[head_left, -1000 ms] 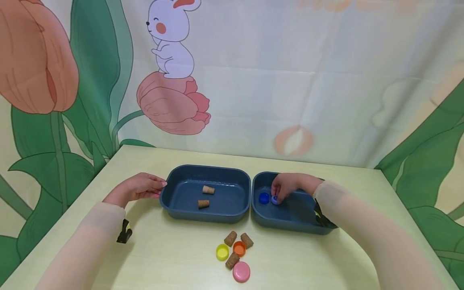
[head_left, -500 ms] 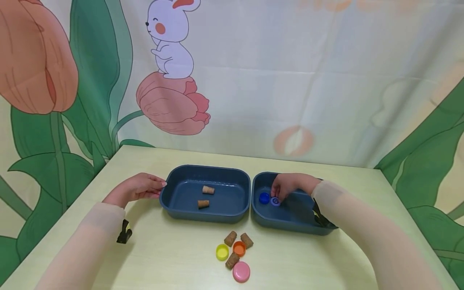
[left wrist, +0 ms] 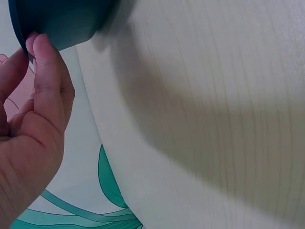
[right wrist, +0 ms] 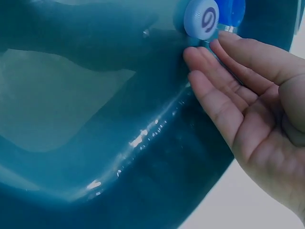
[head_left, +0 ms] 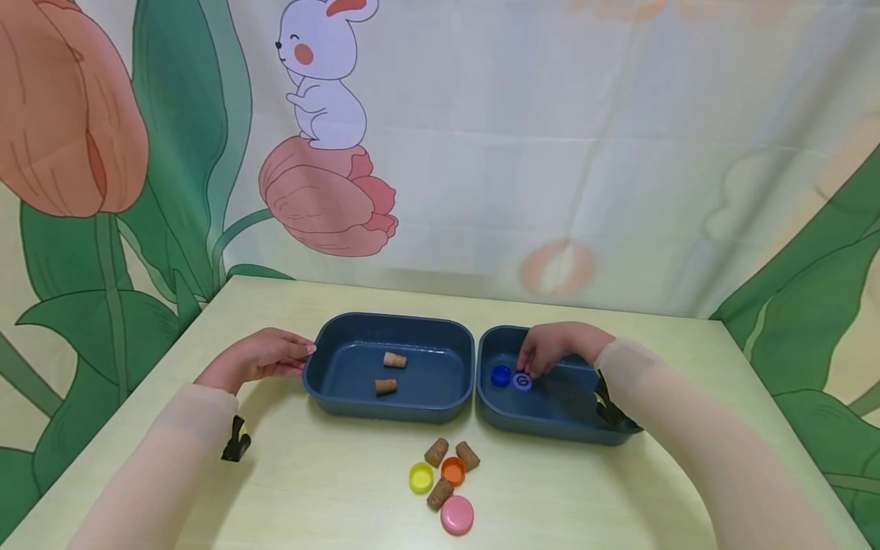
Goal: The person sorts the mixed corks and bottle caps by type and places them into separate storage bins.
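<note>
My left hand [head_left: 268, 355] is at the left end of a dark blue tray [head_left: 392, 412], thumb and fingers holding its rim. The left wrist view shows fingertips on the outer wall of that tray [left wrist: 62, 24]. Inside lie two corks, a pale cork [head_left: 395, 360] and a browner cork [head_left: 386, 386]. My right hand [head_left: 546, 347] reaches into the second blue tray [head_left: 550, 429], its fingers loosely extended. Just off its fingertips sits a pale lavender bottle cap [right wrist: 202, 19] with a dark swirl mark. A deep blue cap [head_left: 500, 375] lies beside it.
In front of the trays, on the pale wood table [head_left: 309, 481], lie several corks, among them one cork [head_left: 440, 494], with a yellow cap [head_left: 422, 477], an orange cap [head_left: 453, 471] and a pink cap [head_left: 457, 515]. A printed curtain [head_left: 481, 153] hangs behind the table.
My right fingers have let go of the lavender cap and drawn slightly away to the right; its swirl mark is now uncovered. My left hand has stayed at the tray rim.
</note>
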`<state>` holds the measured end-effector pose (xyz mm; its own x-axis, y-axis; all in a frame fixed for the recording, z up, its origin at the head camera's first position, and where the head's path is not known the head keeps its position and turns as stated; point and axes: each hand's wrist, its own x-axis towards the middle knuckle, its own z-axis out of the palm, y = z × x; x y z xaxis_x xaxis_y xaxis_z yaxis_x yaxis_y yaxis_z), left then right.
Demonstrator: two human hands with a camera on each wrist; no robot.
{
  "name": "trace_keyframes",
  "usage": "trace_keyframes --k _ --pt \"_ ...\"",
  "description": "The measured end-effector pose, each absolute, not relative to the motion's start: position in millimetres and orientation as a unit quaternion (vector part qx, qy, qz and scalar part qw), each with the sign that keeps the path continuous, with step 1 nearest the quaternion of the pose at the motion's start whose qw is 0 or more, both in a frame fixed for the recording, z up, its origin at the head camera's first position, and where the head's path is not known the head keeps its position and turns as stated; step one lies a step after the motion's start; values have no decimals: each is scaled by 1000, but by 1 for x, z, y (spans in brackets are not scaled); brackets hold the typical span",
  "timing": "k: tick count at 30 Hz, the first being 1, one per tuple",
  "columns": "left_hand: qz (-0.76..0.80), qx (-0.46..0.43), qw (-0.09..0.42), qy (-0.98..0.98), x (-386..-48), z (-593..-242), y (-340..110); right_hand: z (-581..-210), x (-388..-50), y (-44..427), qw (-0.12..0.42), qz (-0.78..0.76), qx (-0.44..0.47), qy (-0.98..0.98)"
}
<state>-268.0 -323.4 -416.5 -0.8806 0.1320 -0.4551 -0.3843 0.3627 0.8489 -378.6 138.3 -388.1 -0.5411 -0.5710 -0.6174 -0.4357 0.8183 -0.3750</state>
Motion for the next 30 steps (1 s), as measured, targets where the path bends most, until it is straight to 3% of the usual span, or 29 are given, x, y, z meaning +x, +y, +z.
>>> trace_keyframes --k 9,22,30 --pt "555 -82 233 794 -266 -417 -322 -361 -374 151 370 -98 -311 870" --pt "565 -72 240 786 -267 -419 -322 -295 -329 189 184 -184 -335 906" --pt "558 -68 244 790 -267 -415 -321 -272 -283 204 133 -212 -318 914"
